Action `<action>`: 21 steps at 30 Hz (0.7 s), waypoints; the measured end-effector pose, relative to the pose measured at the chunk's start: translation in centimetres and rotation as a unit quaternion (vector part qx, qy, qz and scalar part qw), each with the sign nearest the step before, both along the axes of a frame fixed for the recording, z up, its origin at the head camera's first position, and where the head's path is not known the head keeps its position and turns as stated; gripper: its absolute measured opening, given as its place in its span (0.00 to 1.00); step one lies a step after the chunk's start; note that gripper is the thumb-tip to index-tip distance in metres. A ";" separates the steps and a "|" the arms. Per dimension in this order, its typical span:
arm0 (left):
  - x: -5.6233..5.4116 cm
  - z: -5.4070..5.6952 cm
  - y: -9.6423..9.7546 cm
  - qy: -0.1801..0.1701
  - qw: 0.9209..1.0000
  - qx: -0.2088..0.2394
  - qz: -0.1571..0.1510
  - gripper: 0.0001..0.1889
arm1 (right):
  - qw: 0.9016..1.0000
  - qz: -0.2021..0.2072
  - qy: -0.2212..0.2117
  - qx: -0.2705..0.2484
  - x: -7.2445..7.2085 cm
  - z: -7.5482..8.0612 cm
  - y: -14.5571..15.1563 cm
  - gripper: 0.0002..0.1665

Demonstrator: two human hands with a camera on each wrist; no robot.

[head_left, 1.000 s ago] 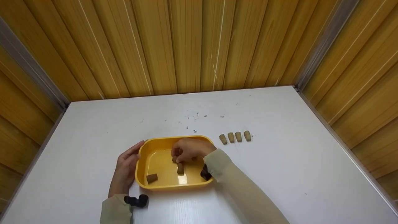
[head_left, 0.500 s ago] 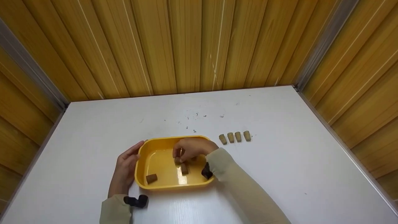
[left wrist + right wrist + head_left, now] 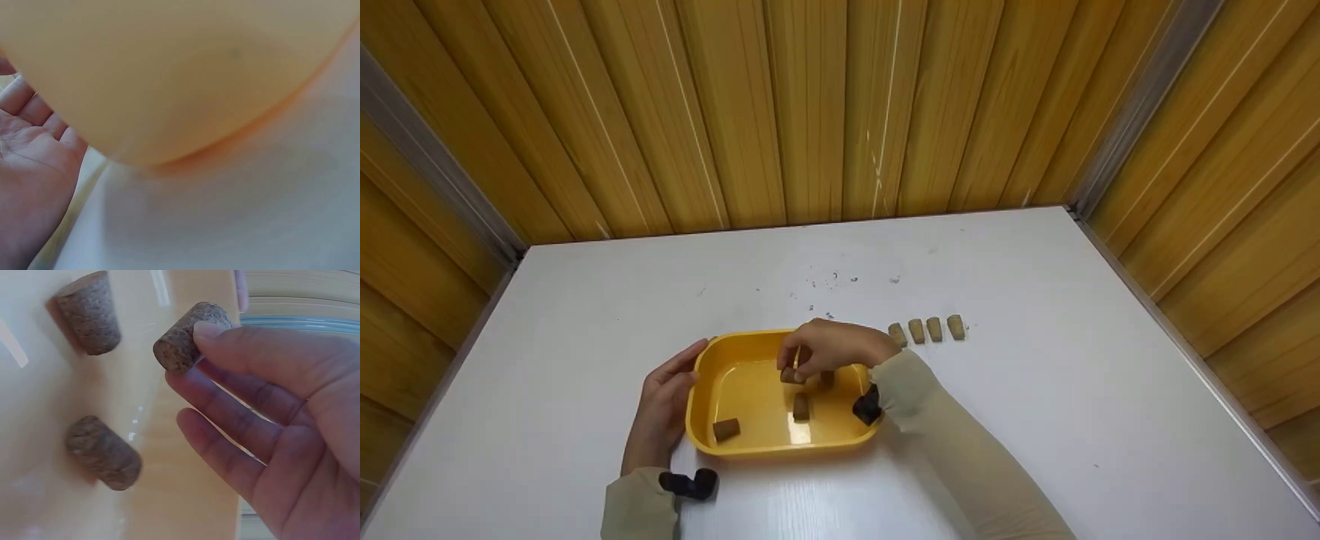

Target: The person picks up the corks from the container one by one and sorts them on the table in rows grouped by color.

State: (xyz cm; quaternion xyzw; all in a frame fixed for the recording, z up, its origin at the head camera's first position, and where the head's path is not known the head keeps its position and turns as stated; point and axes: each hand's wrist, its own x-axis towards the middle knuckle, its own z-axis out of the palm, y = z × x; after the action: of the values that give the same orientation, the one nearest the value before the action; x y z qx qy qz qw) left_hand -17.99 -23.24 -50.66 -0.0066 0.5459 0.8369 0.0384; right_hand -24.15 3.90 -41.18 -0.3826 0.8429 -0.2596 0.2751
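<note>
A yellow plastic tray (image 3: 780, 450) lies on the table. My left hand (image 3: 664, 397) rests against its left side, fingers extended along the outer wall and thumb at the rim; in the left wrist view the palm (image 3: 36, 152) shows beside the blurred tray wall. Over the tray, my right hand (image 3: 832, 346) pinches a cork (image 3: 188, 338) between thumb and fingers. Loose corks lie in the tray: one (image 3: 801, 407) near the middle, one (image 3: 726, 430) at the front left, and one (image 3: 827, 378) partly hidden below the right hand.
To the tray's right, several lighter corks (image 3: 934, 328) stand in a row on the white table (image 3: 1072, 420). Small dark marks dot the tabletop behind the tray. Wood-patterned panels (image 3: 810, 112) enclose the back and sides.
My right hand has lifted the pinched cork off the tray floor and moved slightly back and to the right. The middle cork has shifted a little. The left hand stays still.
</note>
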 end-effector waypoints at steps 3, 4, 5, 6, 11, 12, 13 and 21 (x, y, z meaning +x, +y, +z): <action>0.0 0.0 0.0 -0.001 1.000 0.000 -0.003 0.28 | 1.000 0.001 -0.002 -0.012 0.1 0.6 0.4 0.12; 0.0 0.0 0.0 -0.001 1.000 -0.001 -0.002 0.28 | 1.000 0.000 -0.006 -0.018 0.2 0.9 0.5 0.12; 0.0 0.0 0.1 0.000 1.000 -0.002 -0.002 0.28 | 1.000 0.000 -0.007 -0.027 0.3 1.1 0.7 0.12; 0.0 0.0 0.1 0.000 1.000 -0.005 -0.001 0.28 | 0.999 0.001 -0.006 -0.036 0.3 1.2 1.0 0.12; -0.1 0.0 0.2 -0.002 1.000 -0.001 0.000 0.28 | 0.996 -0.004 0.000 -0.088 0.5 1.8 2.4 0.13; -0.1 0.0 0.2 -0.003 1.000 -0.002 0.000 0.28 | 0.995 -0.007 0.003 -0.099 0.5 1.9 2.8 0.13; -0.2 -0.1 0.2 -0.005 1.000 0.000 0.000 0.29 | 0.994 -0.011 0.005 -0.109 0.4 1.9 3.1 0.13; -0.2 0.0 0.3 0.000 1.000 -0.003 -0.004 0.29 | 0.984 -0.056 0.024 -0.165 0.2 1.4 5.2 0.13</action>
State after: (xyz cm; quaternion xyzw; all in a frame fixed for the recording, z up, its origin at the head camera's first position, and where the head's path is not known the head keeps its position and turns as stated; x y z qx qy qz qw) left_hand -18.15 -22.97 -50.71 -0.0049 0.5482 0.8353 0.0419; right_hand -24.00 9.11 -39.76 -0.3808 0.8152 -0.4007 0.1729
